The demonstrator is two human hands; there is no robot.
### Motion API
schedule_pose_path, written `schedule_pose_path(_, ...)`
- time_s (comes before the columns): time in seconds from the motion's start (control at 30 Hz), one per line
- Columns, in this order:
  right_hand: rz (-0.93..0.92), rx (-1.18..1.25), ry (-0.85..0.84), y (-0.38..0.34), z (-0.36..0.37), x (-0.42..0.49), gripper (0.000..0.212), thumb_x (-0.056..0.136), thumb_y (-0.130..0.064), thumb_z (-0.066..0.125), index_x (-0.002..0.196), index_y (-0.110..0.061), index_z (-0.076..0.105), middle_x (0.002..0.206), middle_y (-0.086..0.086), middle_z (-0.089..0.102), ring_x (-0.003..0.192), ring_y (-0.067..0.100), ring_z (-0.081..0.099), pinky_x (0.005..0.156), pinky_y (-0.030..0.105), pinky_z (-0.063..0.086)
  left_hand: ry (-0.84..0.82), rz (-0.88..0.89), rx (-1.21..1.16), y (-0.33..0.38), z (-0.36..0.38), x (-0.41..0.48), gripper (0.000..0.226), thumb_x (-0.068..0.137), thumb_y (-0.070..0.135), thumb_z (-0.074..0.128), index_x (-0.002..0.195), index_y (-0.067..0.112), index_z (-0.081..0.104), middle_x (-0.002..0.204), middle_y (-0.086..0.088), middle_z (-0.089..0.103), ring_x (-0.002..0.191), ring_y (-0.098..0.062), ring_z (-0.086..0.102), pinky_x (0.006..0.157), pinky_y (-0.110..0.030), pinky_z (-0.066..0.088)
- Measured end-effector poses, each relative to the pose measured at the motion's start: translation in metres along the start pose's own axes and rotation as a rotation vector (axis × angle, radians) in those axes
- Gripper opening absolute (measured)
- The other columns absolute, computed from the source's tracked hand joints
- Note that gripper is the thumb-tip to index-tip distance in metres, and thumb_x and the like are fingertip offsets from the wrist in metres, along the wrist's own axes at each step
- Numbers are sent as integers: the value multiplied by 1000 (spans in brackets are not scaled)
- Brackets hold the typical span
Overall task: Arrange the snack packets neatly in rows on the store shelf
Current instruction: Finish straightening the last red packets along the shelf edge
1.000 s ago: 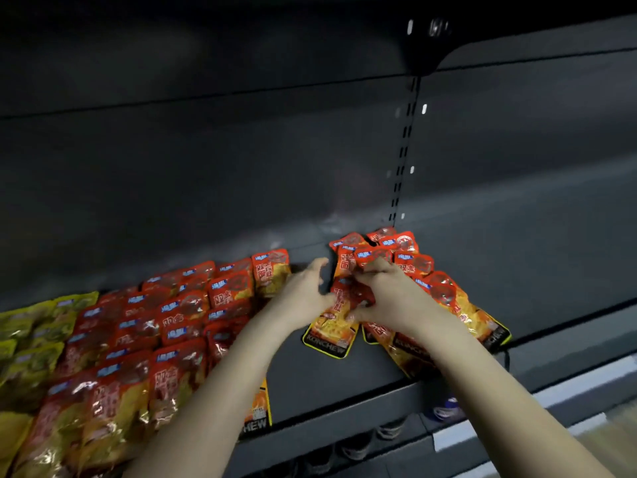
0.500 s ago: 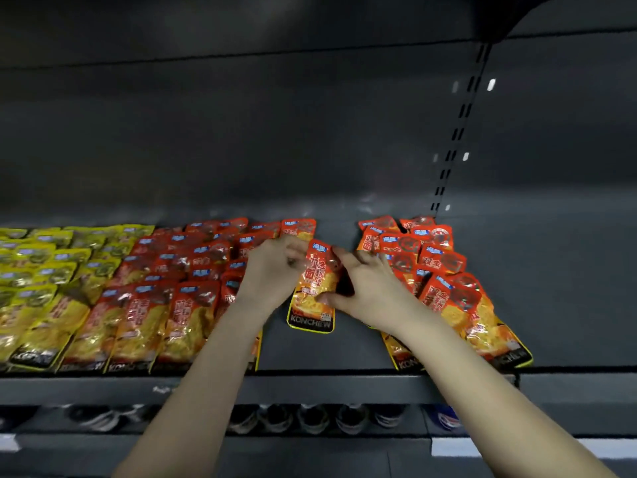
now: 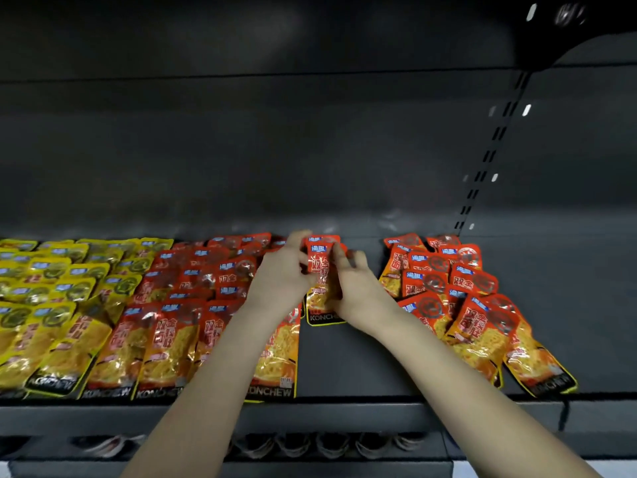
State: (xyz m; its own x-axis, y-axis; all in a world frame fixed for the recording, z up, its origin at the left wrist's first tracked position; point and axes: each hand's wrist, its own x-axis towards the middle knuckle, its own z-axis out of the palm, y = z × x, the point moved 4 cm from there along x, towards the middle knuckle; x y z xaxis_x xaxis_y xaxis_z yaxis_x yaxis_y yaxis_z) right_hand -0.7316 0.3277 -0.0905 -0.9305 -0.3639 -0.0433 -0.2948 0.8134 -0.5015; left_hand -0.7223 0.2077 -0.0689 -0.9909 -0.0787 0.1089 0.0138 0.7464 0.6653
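1. Red-and-orange glossy foil snack packet (image 3: 322,270) pinched by its long side edges between left hand (image 3: 281,274) and right hand (image 3: 355,288), fingers curled round it, in the gap on the dark grey metal shelf (image 3: 362,357) beside the tidy rows of red packets (image 3: 179,322).
2. Looked light, limp and slick; judged best taken by the flat sealed edges, not the filled middle.
3. Could not tell whether resting on the shelf or just lifted; lower half masked by palms. Loose heap of matching red packets (image 3: 465,298) at right, overlapping, print blurred.
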Motion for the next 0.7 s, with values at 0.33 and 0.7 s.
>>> schedule_pose_path(0.33,136,-207,-62,-1,14,17,59,87,-15,52,142,-14,30,144,8,28,122,35,34,102,41,38,-208,176,387,-28,11,10,57,86,36,63,139,27,43,150,5,34,141,-20,22,114,-37,19)
schedule_pose_path(0.7,106,-206,50,5,3,10,62,92,-20,47,148,-13,20,153,8,20,140,30,18,116,41,15,-45,273,376,-18,3,11,43,97,34,41,139,27,43,151,7,32,141,-12,24,118,-38,8)
